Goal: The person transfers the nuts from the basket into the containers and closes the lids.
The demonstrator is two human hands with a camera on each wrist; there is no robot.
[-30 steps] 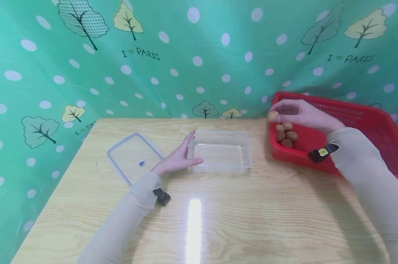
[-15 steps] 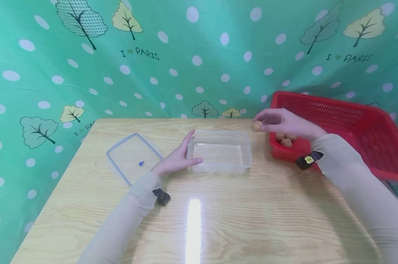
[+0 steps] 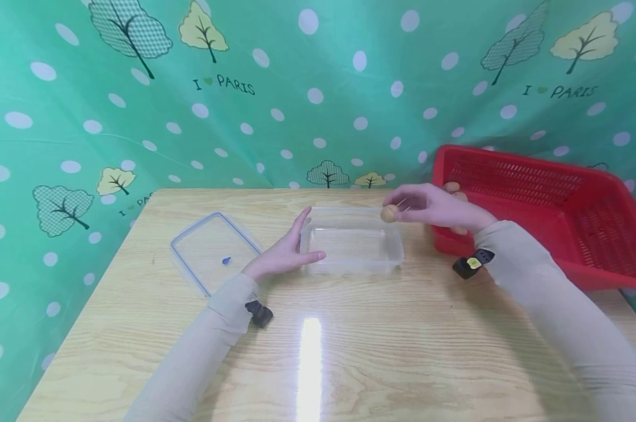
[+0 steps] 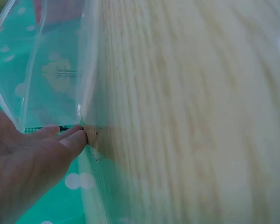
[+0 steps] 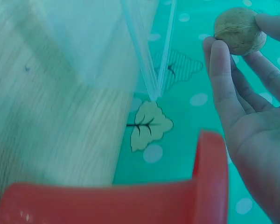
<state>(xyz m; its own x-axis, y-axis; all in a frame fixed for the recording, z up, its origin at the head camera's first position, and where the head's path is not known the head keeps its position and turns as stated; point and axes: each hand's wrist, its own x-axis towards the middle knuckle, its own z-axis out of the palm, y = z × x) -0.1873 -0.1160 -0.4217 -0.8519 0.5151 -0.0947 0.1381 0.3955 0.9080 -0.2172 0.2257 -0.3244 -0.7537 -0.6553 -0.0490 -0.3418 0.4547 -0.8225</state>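
My right hand [image 3: 439, 206] pinches a round tan walnut [image 3: 388, 213] between thumb and fingertips. It holds the walnut above the right back corner of a clear plastic container [image 3: 351, 268]. In the right wrist view the walnut [image 5: 239, 31] shows its seam, and the palm faces the camera. The container stands uncovered on the wooden table, and I see nothing inside it. At its left end my left hand [image 3: 282, 253] rests with fingers extended and thumb spread along the front. The left wrist view has those fingers [image 4: 70, 140] straight at the container's corner.
To the right is a red perforated basket [image 3: 518, 266], with walnuts [image 3: 451, 187] at its left end, partly hidden by my right hand. A clear lid with a blue seal [image 3: 197, 234] lies flat at left. A green patterned curtain [image 3: 275, 140] hangs behind the table.
My right hand has carried the walnut left, out over the basket's edge to the container's right back corner. My left hand has stayed at the container.
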